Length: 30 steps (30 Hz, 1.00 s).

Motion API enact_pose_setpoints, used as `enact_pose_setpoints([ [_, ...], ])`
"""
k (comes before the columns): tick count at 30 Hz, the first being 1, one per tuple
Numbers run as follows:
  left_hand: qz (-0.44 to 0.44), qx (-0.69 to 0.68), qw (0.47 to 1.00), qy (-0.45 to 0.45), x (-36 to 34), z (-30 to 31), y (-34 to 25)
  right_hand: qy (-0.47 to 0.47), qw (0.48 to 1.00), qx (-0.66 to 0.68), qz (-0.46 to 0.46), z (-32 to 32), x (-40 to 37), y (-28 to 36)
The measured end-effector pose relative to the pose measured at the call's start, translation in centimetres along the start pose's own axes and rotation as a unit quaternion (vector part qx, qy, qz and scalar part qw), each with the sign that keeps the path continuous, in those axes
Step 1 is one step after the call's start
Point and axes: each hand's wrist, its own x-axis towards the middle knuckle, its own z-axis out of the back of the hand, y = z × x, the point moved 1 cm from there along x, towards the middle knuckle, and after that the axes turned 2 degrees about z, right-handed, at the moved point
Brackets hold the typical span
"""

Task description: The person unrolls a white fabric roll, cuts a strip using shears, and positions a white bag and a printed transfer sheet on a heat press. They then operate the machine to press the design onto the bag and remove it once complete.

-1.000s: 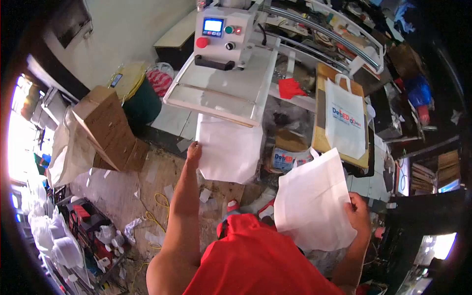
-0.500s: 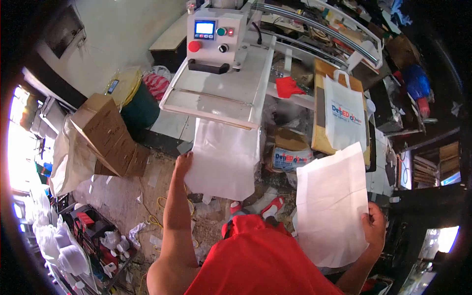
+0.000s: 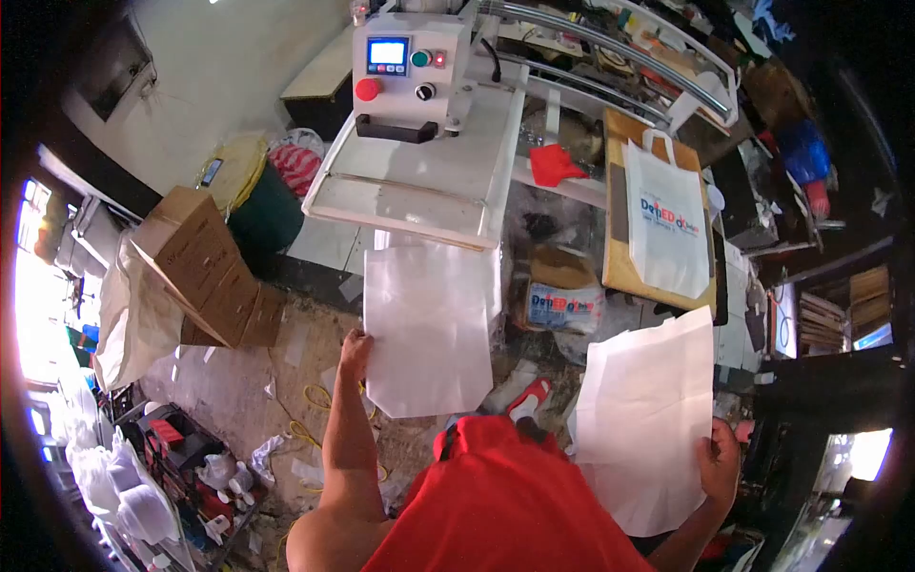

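Observation:
My left hand (image 3: 355,353) pinches the left edge of a blank white bag (image 3: 429,334), which hangs flat below the front of the heat press (image 3: 410,181). That bag's far edge lies just in front of the press plate, and its near corners are cut at a slant. On the other side, my right hand (image 3: 720,464) grips the right edge of a second blank white bag (image 3: 643,419), held up with a fold band along one side. A white bag with printed lettering (image 3: 667,224) and a loop handle lies on a wooden board (image 3: 620,257) beyond it.
A red cloth (image 3: 555,166) rests on the machine's frame, above an open carton with a printed bag (image 3: 562,307). Stacked brown boxes (image 3: 205,272) and a green bin (image 3: 262,214) stand to the left. A yellow cord (image 3: 305,434) trails over the littered floor.
My left hand has drawn its bag toward me, so its far edge now shows in front of the press plate. The bag in my right hand has dropped slightly.

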Motion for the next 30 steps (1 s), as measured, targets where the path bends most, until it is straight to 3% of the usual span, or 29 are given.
enact_pose_setpoints([
  [4,-0.057,-0.109,0.989,0.085,-0.4,-3.1,-1.5,0.028,1.0,0.007,0.013,-1.2,0.4,-0.2],
  [5,-0.099,0.068,0.992,-0.037,1.0,-3.9,-1.4,0.038,0.999,-0.016,-0.008,-1.4,0.7,-0.3],
  [6,-0.133,0.242,0.948,-0.157,1.2,-4.5,-2.1,0.047,0.998,-0.039,-0.03,-1.6,0.8,-0.3],
  [7,-0.134,0.239,0.948,-0.162,1.1,-4.5,-2.4,0.049,0.998,-0.039,-0.025,-1.7,0.9,-0.3],
  [9,-0.221,0.3,0.91,-0.182,-0.1,-4.3,-4.0,0.05,0.999,-0.002,0.009,-2.0,0.7,-0.2],
  [10,-0.212,0.106,0.956,-0.174,3.7,-2.6,-1.8,0.053,0.999,-0.002,0.009,-2.1,0.6,-0.4],
  [11,-0.199,-0.032,0.962,-0.186,-0.2,-3.5,-4.9,0.05,0.999,-0.005,0.007,-2.0,0.6,-0.7],
  [13,-0.236,-0.042,0.93,-0.277,-1.1,-3.2,-5.9,0.047,0.999,-0.005,0.007,-2.2,0.7,-0.8],
  [15,-0.299,-0.11,0.897,-0.305,3.8,-3.7,-2.1,0.056,0.995,-0.071,0.039,-2.5,1.0,-0.3],
  [16,-0.264,-0.141,0.92,-0.253,4.1,-4.9,-2.3,0.056,0.995,-0.07,0.038,-2.9,1.1,-0.7],
  [17,-0.229,-0.033,0.927,-0.297,3.5,-6.7,-3.6,0.058,0.997,-0.032,0.029,-3.5,1.5,-1.6],
  [18,-0.248,0.105,0.903,-0.335,4.6,-8.0,-3.7,0.06,0.998,0.005,0.02,-3.8,1.6,-1.8],
  [19,-0.231,0.007,0.942,-0.244,6.0,-8.9,-3.9,0.058,0.998,0.004,0.02,-3.8,1.6,-1.9],
  [21,-0.186,0.022,0.96,-0.21,8.7,-11.1,-4.5,0.066,0.997,-0.017,-0.022,-3.9,1.6,-1.2],
  [24,-0.194,0.073,0.96,-0.189,9.5,-13.1,-6.5,0.06,0.998,-0.034,0.003,-3.2,1.2,-1.0],
  [27,0.005,0.243,0.969,-0.052,0.2,-13.9,-13.2,0.043,0.999,-0.007,0.021,-2.3,0.5,-1.5],
  [28,0.009,0.201,0.979,-0.039,1.9,-13.8,-10.8,0.038,0.999,-0.007,0.017,-2.0,0.2,-1.1],
  [29,-0.014,0.242,0.97,-0.024,-0.2,-13.5,-11.4,0.0,0.999,0.02,0.025,-1.6,0.0,0.0],
  [30,-0.158,0.326,0.918,-0.161,6.2,-13.3,-4.4,-0.043,0.997,0.049,0.032,-1.3,-0.1,1.1],
])
